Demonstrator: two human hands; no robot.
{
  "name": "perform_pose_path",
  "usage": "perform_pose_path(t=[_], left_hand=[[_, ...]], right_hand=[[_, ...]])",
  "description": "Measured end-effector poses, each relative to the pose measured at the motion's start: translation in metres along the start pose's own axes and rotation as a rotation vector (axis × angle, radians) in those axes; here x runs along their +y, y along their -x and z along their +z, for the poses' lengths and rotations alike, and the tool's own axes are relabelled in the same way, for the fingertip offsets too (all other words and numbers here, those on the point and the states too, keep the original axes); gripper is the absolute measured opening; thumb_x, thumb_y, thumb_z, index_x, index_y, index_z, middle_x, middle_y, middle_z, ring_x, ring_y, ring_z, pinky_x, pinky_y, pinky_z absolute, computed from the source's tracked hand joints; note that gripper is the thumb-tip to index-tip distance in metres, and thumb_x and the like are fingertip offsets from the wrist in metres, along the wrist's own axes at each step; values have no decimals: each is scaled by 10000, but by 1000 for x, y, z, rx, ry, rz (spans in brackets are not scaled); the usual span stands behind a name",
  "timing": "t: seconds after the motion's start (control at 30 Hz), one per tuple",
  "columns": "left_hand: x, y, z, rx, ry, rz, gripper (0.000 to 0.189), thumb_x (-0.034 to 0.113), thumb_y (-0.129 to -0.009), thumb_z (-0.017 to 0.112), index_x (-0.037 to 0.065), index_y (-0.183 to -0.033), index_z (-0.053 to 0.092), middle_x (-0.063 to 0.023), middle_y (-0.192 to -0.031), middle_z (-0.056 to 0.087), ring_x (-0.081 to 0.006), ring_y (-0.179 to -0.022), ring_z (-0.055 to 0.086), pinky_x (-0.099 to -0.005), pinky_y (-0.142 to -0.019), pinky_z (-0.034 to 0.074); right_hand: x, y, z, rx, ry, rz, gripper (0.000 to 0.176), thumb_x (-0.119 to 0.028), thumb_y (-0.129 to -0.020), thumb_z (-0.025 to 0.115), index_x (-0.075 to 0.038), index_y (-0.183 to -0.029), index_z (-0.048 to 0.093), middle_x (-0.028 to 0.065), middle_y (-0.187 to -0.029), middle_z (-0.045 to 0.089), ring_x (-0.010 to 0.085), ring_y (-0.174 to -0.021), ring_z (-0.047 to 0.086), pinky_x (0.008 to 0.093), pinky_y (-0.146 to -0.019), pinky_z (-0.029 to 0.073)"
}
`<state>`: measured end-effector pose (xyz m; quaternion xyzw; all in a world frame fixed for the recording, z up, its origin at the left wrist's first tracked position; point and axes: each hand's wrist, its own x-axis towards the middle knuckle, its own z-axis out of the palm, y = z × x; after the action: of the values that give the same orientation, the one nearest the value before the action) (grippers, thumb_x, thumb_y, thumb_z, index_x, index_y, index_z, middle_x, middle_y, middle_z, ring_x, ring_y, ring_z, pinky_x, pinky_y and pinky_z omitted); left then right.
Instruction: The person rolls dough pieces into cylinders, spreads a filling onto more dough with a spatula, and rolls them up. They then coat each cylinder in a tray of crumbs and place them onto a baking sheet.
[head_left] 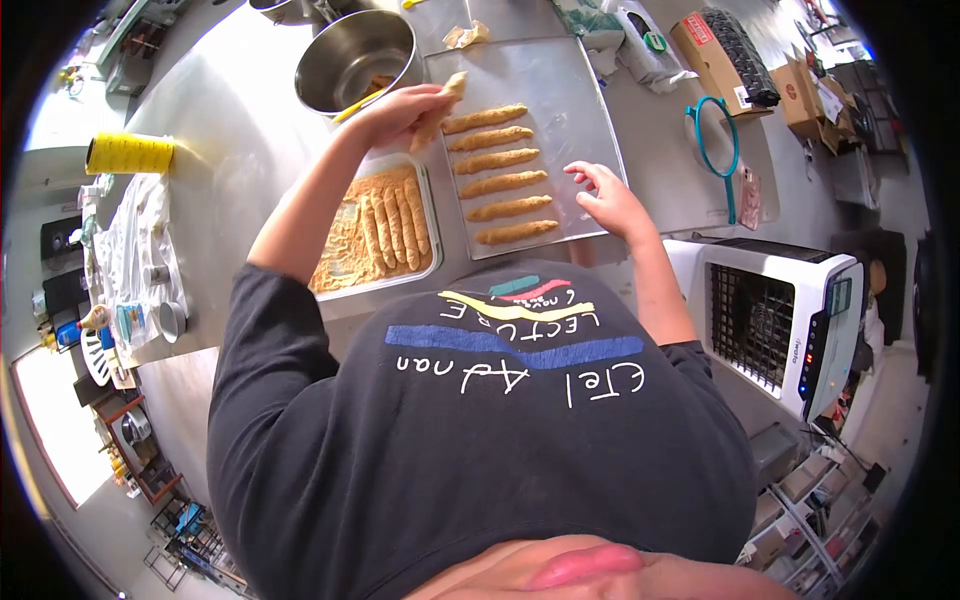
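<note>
My left hand (405,115) is closed around a crumb-coated dough stick (452,92), held tilted above the upper left part of a baking tray (570,85). On the tray lie several similar dough sticks (503,183) in a row, side by side. Near their right ends, over the tray's right edge, my right hand (607,200) is open and holds nothing, its fingers apart. Beneath my left forearm is a shallow rectangular container (436,235) of tan crumbs (340,240). Several coated sticks (395,225) lie packed together on its right side.
A steel bowl (325,60) with a yellow-handled utensil (360,105) stands behind the container. To the left are a yellow roll (130,154) and plastic bags (140,230). A teal hoop (712,140), phone (750,195), boxes (715,60) and a white air cooler (780,310) are at right.
</note>
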<state>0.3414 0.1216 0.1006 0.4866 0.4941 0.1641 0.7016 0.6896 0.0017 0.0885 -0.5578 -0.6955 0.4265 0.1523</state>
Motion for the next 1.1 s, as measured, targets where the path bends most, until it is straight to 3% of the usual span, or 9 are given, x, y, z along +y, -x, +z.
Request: perform_pose_path(t=[0.13, 0.3, 0.33, 0.43, 0.47, 0.6, 0.7, 0.8, 1.1], left_hand=[[15, -96, 14, -53, -373, 58, 525, 492, -902, 540, 86, -1233, 549, -46, -1029, 603, -169, -861, 591, -332, -741, 492], [13, -146, 24, -64, -894, -138, 564, 573, -849, 522, 118, -1169, 616, -99, -938, 656, -176, -769, 583, -318, -695, 481], [7, -150, 24, -56, -913, -72, 430, 442, -885, 554, 100, -1138, 619, -74, -962, 618, -162, -718, 595, -332, -641, 500], [-2, -141, 20, 68, -968, 4, 427, 433, -867, 577, 99, -1131, 621, -104, -1026, 629, -207, -786, 630, -354, -702, 518], [-12, -140, 16, 216, -1141, 211, 430, 411, -845, 610, 88, -1130, 611, -144, -1075, 619, -264, -874, 641, -377, -775, 519], [-30, -130, 8, 442, -1081, 321, 416, 391, -809, 641, 107, -1113, 634, -135, -1149, 588, -297, -1052, 591, -383, -903, 480], [-36, -116, 7, 381, -1054, 379, 390, 364, -813, 641, 105, -1104, 637, -125, -1154, 586, -304, -1051, 584, -388, -900, 478], [-36, -106, 9, 358, -1056, 441, 360, 293, -779, 675, 88, -1073, 642, -122, -1105, 605, -303, -1018, 593, -380, -887, 483], [-45, -104, 4, 325, -1052, 536, 273, 175, -753, 673, 72, -1005, 661, -126, -987, 628, -305, -975, 601, -379, -867, 488]], right_hand=[[14, -23, 1, 8, -32, 1, 420, -134, -757, 549, -107, -1177, 568, 128, -1069, 575, 251, -951, 551, 351, -885, 462], [13, -51, -5, -14, -22, -3, 439, -164, -752, 551, -93, -1184, 574, 150, -1056, 594, 260, -947, 572, 357, -867, 473], [14, -61, -5, 2, 7, -25, 418, -165, -751, 548, -94, -1159, 599, 149, -1023, 614, 271, -936, 591, 359, -853, 478], [13, -98, -3, 55, 78, -90, 386, -168, -748, 547, -91, -1117, 629, 148, -986, 636, 293, -912, 608, 364, -838, 483], [11, -113, -2, 82, 86, -97, 352, -175, -750, 555, -110, -1082, 651, 131, -957, 651, 312, -892, 620, 382, -833, 490], [10, -179, 11, 139, 233, -172, 365, -158, -734, 562, -114, -1088, 640, 115, -998, 634, 277, -907, 603, 370, -825, 490], [5, -213, 20, 218, 431, -310, 376, -147, -725, 588, -168, -1097, 643, 79, -1062, 622, 282, -999, 587, 379, -876, 481], [-10, -227, 26, 1, 496, -257, 377, -95, -715, 617, -207, -1074, 639, 42, -1133, 581, 269, -1049, 566, 374, -917, 470], [-6, -234, 29, -42, 522, -265, 274, -136, -760, 634, -226, -1016, 674, 36, -1028, 623, 242, -1036, 569, 354, -917, 459]])
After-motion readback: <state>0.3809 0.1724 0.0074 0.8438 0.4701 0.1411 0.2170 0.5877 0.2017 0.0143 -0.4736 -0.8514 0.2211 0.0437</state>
